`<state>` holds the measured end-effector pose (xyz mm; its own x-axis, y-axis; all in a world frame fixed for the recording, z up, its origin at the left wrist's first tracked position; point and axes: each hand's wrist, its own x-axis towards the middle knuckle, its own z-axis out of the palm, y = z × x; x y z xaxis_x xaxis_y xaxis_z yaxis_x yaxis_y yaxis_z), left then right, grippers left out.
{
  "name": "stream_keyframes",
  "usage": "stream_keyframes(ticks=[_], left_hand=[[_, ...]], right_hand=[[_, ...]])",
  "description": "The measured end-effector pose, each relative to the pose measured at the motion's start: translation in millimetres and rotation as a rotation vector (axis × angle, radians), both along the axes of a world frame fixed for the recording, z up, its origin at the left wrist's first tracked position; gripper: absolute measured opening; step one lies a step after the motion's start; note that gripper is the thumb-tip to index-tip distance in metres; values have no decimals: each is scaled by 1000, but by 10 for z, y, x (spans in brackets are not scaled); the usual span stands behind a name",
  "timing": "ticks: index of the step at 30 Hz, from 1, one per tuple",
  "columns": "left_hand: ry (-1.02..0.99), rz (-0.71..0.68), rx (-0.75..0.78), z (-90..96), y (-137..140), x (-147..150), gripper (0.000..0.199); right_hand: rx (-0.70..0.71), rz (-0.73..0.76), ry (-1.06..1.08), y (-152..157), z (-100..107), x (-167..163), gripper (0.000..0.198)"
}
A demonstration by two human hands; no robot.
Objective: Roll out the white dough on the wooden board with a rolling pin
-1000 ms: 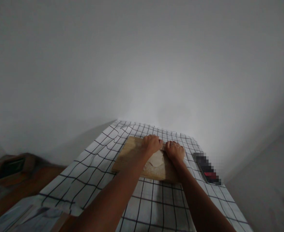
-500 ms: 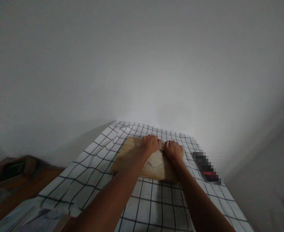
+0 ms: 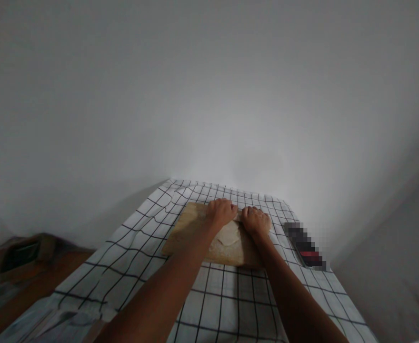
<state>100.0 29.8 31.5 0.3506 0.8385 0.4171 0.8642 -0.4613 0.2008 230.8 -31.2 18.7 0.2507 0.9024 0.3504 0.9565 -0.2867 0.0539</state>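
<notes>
A wooden board (image 3: 185, 228) lies on the checked cloth, with a flat piece of pale dough (image 3: 230, 234) on it and a dusting of flour near its front edge. My left hand (image 3: 222, 211) curls over the far part of the board, fingers closed. Beside it my right hand (image 3: 256, 220) is closed too, near the board's far right corner. Both grip a rolling pin (image 3: 238, 216), of which only a short piece shows in the gap between them. The far part of the dough goes under the pin and hands.
A white cloth with dark grid lines (image 3: 209, 305) covers the table. At the right edge lies a dark flat object with a red band (image 3: 310, 255), partly blurred out. A brown box (image 3: 24, 252) stands low at the left. A pale wall (image 3: 209, 95) rises behind.
Almost nothing differs. Both hands sit very slightly farther forward and left in the picture, and the view has shifted a little.
</notes>
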Motion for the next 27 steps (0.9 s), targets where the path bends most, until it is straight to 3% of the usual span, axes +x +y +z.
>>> stream_keyframes(ticks=[27], left_hand=[[17, 18, 17, 0, 5, 7, 42]], right_hand=[[21, -9, 68, 5, 25, -14, 44]])
